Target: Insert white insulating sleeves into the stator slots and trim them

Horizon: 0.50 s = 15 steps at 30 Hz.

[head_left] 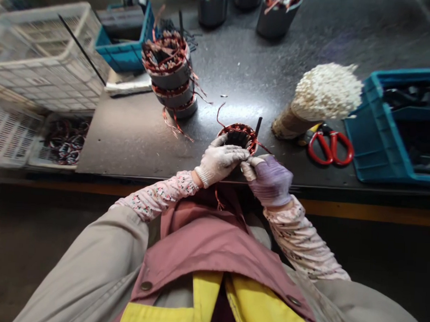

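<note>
Motor stator (pixel 239 137) with dark red copper windings stands on the surface (pixel 137 148) close to its front edge, directly before the person, its upper rim level with the gloved hands. The left hand (pixel 218 161), in a white work glove, has its fingers (pixel 233 154) curled over the near side of the rim, gripping the stator. The right hand (pixel 271 180), in a purple glove, has its fingers (pixel 248 169) pinched together at the same rim; whatever they hold there is too small to tell. A black sleeve or rod (pixel 258 127) stands up from the far side of the winding, and loose red leads (pixel 263 146) trail from it. The work in hand looks like dressing the winding or its leads, and the next move seems to call for a steady hold while the pinched spot is worked.

To the right lie red-handled scissors (pixel 330 148) beside a bundle of white-tipped sticks (pixel 325 92), with a blue crate (pixel 390 140) past them. To the left, a tangle of wires fills a white basket (pixel 64 140). Farther along stands a stack of three stators (pixel 167 73), trailing leads, between a white plastic crate (pixel 41 53) and a blue crate (pixel 123 48). Metal cans (pixel 279 16) holding more wound parts line the far edge.
</note>
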{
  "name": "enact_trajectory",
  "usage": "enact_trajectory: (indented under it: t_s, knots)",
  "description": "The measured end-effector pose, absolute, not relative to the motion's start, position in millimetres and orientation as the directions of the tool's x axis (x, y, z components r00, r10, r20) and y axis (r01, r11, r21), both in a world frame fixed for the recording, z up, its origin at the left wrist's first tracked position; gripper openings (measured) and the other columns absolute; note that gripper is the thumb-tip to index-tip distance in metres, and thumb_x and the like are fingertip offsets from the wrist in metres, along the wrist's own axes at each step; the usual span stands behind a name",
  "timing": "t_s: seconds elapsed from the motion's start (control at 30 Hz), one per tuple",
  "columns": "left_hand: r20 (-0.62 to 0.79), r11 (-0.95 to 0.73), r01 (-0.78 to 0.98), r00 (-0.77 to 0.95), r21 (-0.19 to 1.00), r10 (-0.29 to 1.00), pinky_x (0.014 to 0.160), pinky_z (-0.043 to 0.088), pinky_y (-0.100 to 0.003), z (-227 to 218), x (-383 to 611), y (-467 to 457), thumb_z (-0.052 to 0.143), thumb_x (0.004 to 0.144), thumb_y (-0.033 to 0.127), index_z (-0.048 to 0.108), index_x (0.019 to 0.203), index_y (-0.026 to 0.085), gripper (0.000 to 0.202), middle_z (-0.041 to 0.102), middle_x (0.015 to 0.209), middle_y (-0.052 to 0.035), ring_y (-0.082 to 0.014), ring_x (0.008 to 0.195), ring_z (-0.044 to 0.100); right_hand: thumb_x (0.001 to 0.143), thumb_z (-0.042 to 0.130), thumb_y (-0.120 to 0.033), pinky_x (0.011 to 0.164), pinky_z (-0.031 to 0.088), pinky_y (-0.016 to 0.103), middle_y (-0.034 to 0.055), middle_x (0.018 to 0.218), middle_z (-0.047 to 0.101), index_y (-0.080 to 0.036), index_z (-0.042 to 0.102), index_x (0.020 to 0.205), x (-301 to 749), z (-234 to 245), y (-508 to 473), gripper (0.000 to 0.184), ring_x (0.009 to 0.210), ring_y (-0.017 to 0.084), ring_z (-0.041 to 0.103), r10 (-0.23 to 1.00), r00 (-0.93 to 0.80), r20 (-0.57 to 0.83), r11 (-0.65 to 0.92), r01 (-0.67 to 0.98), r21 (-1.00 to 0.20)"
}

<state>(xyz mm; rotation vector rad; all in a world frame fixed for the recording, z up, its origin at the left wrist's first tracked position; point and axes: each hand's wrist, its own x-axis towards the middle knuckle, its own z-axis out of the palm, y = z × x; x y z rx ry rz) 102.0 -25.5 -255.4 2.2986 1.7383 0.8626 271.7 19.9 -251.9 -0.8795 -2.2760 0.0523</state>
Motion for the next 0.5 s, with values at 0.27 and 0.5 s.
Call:
enact_trajectory:
  t_s: [0.27,0.5]
  knots:
    - [0.343,-0.340,0.839,0.198,0.425,0.918,0.115,0.038,-0.040,-246.7,90.5,-19.5,0.052,0.096,0.029,0.065,0.122,0.024,0.030,0.066,0.128,-0.0061,-0.0174,0.128,0.055,0.086,0.059,-0.032,0.053,0.038,0.024,0.0034,0.071,0.067,-0.020,0.060,0.073,302.8,-229.1,-5.9,0.018,0.060,0.012,0.058,0.565,-0.549,0.616,0.822,0.309,-0.479]
    - [0.315,-0.589,0.791,0.524,0.163,0.791,0.109,0.045,-0.045,-242.3,64.0,-30.3,0.055,0.094,0.030,0.071,0.109,0.024,0.023,0.070,0.121,-0.0064,-0.0210,0.120,0.059,0.081,0.059,-0.046,0.030,0.017,0.017,-0.0057,0.049,0.043,-0.019,0.038,0.058,228.1,-200.0,11.4,0.041,0.032,0.002,0.024,0.835,-0.529,-0.150,-0.387,-0.371,-0.844]
